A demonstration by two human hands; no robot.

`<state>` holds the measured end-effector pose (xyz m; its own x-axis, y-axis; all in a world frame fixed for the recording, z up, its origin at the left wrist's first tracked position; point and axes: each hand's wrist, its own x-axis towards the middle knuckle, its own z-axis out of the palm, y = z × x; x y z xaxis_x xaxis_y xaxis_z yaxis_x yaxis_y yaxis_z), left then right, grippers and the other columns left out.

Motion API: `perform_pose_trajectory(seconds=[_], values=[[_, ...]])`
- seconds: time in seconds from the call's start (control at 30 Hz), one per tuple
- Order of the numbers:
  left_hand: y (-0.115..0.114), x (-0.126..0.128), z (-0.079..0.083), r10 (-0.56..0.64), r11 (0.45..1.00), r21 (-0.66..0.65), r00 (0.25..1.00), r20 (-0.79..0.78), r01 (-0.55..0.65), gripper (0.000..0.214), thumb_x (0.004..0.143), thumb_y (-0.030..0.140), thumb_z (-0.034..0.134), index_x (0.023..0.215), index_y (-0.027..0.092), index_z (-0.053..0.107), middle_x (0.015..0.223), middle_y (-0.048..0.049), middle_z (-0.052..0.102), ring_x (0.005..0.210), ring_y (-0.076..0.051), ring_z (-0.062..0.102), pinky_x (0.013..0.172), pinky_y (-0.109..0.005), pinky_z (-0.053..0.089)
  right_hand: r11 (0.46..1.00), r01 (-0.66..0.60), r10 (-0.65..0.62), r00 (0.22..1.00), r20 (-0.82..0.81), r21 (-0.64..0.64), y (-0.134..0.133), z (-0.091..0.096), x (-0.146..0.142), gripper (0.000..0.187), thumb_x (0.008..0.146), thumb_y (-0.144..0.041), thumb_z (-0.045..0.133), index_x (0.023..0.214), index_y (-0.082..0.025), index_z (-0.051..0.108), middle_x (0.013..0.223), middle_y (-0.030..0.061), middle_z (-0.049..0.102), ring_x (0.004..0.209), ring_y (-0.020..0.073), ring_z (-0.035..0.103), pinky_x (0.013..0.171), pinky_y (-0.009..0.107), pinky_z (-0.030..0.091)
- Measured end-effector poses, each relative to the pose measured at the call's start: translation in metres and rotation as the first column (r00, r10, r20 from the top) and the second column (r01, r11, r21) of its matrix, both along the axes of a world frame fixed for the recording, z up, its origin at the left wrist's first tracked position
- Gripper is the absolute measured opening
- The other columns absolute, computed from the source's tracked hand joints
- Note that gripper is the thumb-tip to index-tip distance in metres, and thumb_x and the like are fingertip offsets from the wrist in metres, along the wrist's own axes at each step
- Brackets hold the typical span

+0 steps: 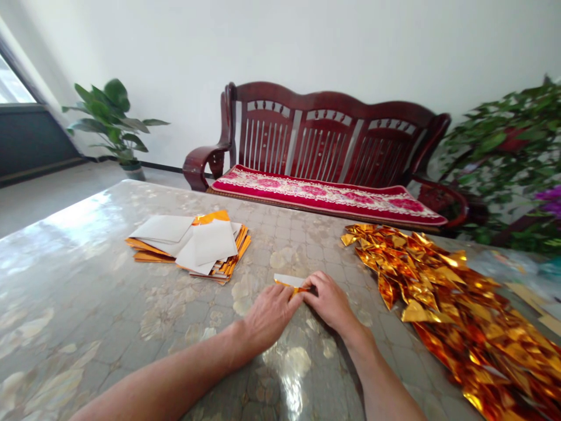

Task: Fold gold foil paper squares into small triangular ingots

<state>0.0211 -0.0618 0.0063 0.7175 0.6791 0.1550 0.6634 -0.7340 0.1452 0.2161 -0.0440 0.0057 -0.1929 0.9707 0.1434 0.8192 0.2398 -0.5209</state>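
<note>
A sheet of gold foil paper [289, 280], white on its back, lies partly folded on the table between my hands. My left hand [270, 313] presses on its near edge, fingers together and the thumb toward the right hand. At the paper's right end, my right hand [326, 297] pinches it between thumb and fingers. Part of the sheet is hidden under the fingers. Beyond my left hand sits a stack of foil sheets [214, 242], mostly white side up with orange-gold edges. To the right is a large heap of folded gold foil pieces [438, 286].
The patterned, glossy table [109, 310] fills the foreground. Behind it stands a dark red wooden bench [322, 117] with a red floral cushion [315, 192]. A potted plant [116, 120] is at the left, leafy plants [512, 146] at the right. Clear plastic [504, 263] lies beyond the heap.
</note>
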Motion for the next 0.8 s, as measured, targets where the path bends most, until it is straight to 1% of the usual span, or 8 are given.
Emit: perform_pose_trajectory(seconds=[0.07, 0.2, 0.4, 0.47, 0.53, 0.67, 0.73, 0.8], values=[[0.000, 0.001, 0.000, 0.010, 1.000, 0.025, 1.000, -0.012, -0.010, 0.032, 0.097, 0.016, 0.047, 0.128, 0.021, 0.046, 0.110, -0.0076, 0.060, 0.103, -0.022, 0.056, 0.089, -0.036, 0.048, 1.000, 0.004, -0.004, 1.000, -0.017, -0.006, 0.001, -0.001, 0.000, 0.003, 0.082, -0.026, 0.065, 0.081, -0.023, 0.065, 0.090, 0.0012, 0.062, 0.090, 0.0184, 0.058, 0.076, 0.028, 0.042], [-0.001, 0.001, 0.002, 0.002, 0.999, 0.046, 0.999, -0.043, 0.000, 0.031, 0.095, 0.016, 0.050, 0.126, 0.020, 0.047, 0.109, -0.0071, 0.060, 0.101, -0.023, 0.056, 0.086, -0.036, 0.048, 0.999, 0.012, -0.014, 0.998, -0.063, -0.035, 0.003, -0.003, 0.002, 0.004, 0.079, -0.027, 0.068, 0.081, -0.023, 0.066, 0.090, 0.0005, 0.062, 0.086, 0.0174, 0.059, 0.074, 0.027, 0.041], [0.001, -0.001, 0.000, -0.014, 0.998, 0.062, 0.997, -0.077, 0.019, 0.020, 0.094, 0.014, 0.051, 0.114, 0.019, 0.053, 0.108, -0.0075, 0.059, 0.099, -0.024, 0.055, 0.083, -0.036, 0.049, 0.995, 0.007, -0.023, 0.987, -0.160, -0.099, 0.004, -0.004, 0.010, 0.012, 0.074, -0.023, 0.070, 0.086, -0.024, 0.069, 0.092, -0.0006, 0.060, 0.075, 0.0140, 0.056, 0.070, 0.027, 0.042], [0.002, -0.001, 0.001, -0.020, 0.997, 0.076, 0.997, -0.077, 0.026, 0.023, 0.094, 0.014, 0.049, 0.117, 0.020, 0.052, 0.112, -0.0086, 0.058, 0.101, -0.023, 0.055, 0.083, -0.036, 0.048, 0.995, -0.012, -0.008, 0.982, -0.190, -0.104, 0.004, -0.004, 0.013, 0.011, 0.075, -0.021, 0.068, 0.085, -0.023, 0.070, 0.092, -0.0001, 0.060, 0.074, 0.0137, 0.056, 0.071, 0.027, 0.043], [0.003, 0.000, 0.002, -0.033, 0.994, 0.102, 0.995, -0.094, 0.042, 0.027, 0.093, 0.012, 0.048, 0.119, 0.019, 0.052, 0.123, -0.0104, 0.056, 0.102, -0.023, 0.054, 0.082, -0.036, 0.049, 0.994, -0.033, 0.011, 0.978, -0.210, -0.103, 0.006, -0.006, 0.016, 0.009, 0.076, -0.021, 0.066, 0.084, -0.023, 0.070, 0.093, 0.0004, 0.060, 0.074, 0.0136, 0.056, 0.071, 0.027, 0.044], [0.003, 0.001, 0.006, -0.067, 0.983, 0.160, 0.986, -0.156, 0.092, 0.031, 0.088, 0.010, 0.049, 0.118, 0.016, 0.054, 0.143, -0.0117, 0.046, 0.098, -0.023, 0.054, 0.075, -0.036, 0.048, 0.994, -0.046, 0.024, 0.976, -0.217, -0.095, 0.008, -0.009, 0.017, 0.005, 0.077, -0.020, 0.065, 0.081, -0.022, 0.068, 0.092, 0.0008, 0.060, 0.072, 0.0133, 0.056, 0.068, 0.026, 0.044], [0.003, 0.001, 0.007, -0.081, 0.977, 0.181, 0.982, -0.170, 0.112, 0.033, 0.088, 0.009, 0.049, 0.119, 0.015, 0.054, 0.146, -0.0117, 0.044, 0.095, -0.023, 0.054, 0.072, -0.036, 0.047, 0.995, -0.037, 0.016, 0.978, -0.210, -0.096, 0.009, -0.009, 0.016, 0.004, 0.077, -0.019, 0.065, 0.079, -0.022, 0.067, 0.091, 0.0006, 0.060, 0.072, 0.0131, 0.056, 0.067, 0.026, 0.044], [0.004, 0.000, 0.009, -0.104, 0.974, 0.184, 0.979, -0.173, 0.136, 0.030, 0.089, 0.010, 0.048, 0.118, 0.015, 0.054, 0.143, -0.0116, 0.047, 0.093, -0.023, 0.053, 0.071, -0.036, 0.046, 0.994, -0.028, 0.006, 0.979, -0.203, -0.103, 0.009, -0.009, 0.015, 0.004, 0.077, -0.019, 0.065, 0.079, -0.022, 0.068, 0.091, 0.0003, 0.060, 0.071, 0.0126, 0.056, 0.066, 0.026, 0.043]])
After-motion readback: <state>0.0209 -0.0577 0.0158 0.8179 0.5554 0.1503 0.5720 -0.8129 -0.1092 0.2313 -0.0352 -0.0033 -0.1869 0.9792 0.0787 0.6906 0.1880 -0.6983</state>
